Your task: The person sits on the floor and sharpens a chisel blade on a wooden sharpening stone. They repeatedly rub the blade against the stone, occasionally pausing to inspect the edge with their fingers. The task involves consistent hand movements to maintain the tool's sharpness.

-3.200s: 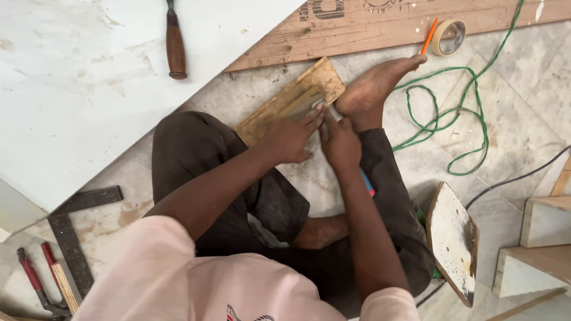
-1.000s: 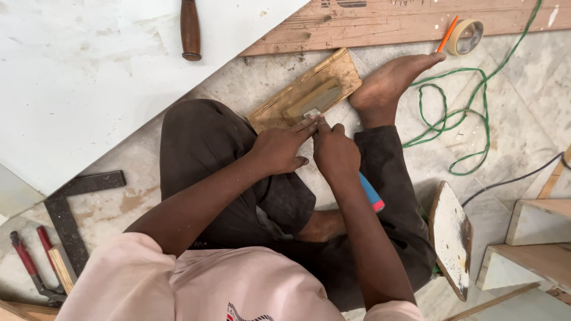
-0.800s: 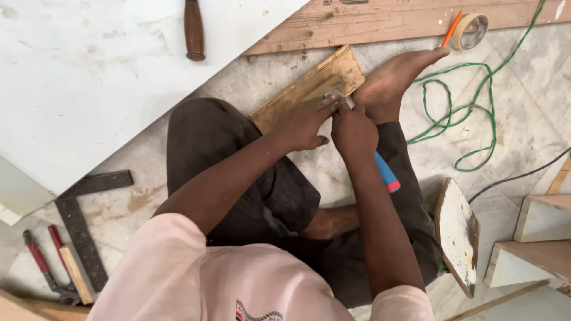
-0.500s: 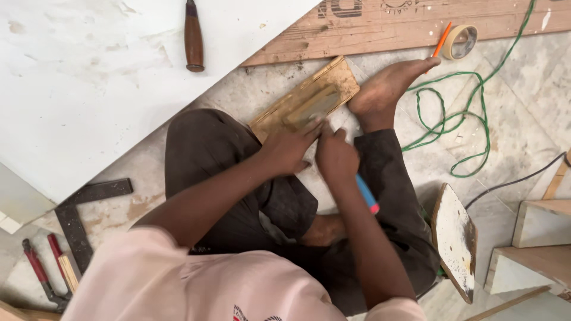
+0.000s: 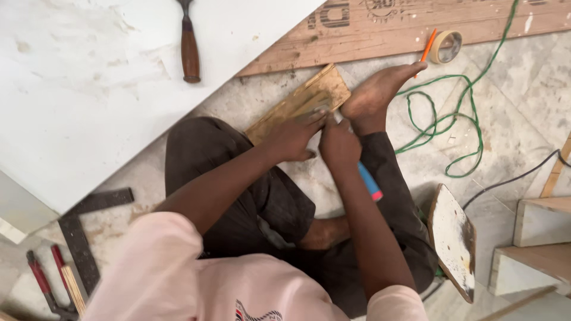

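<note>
I sit on the floor with a wooden block [image 5: 303, 100] lying between my knee and my bare foot [image 5: 376, 93]. My left hand [image 5: 291, 138] presses flat on the block's near end, fingers spread over it. My right hand [image 5: 338, 142] is closed around a tool with a blue and red handle [image 5: 370, 182], whose tip meets the block right beside my left fingertips. The tool's working end is hidden by my hands.
A large white board [image 5: 89, 77] carries a wooden-handled chisel [image 5: 190, 46]. A plywood plank [image 5: 404, 27], tape roll [image 5: 446, 46], orange pencil [image 5: 427, 50] and green cord [image 5: 461, 128] lie beyond my foot. A steel square [image 5: 80, 235] and pincers [image 5: 44, 285] sit left; stacked wood pieces [image 5: 535, 244] right.
My hands slid back and forth along the block, the right hand working the blue-handled tool forward and then back. The view shifted a little with my head.
</note>
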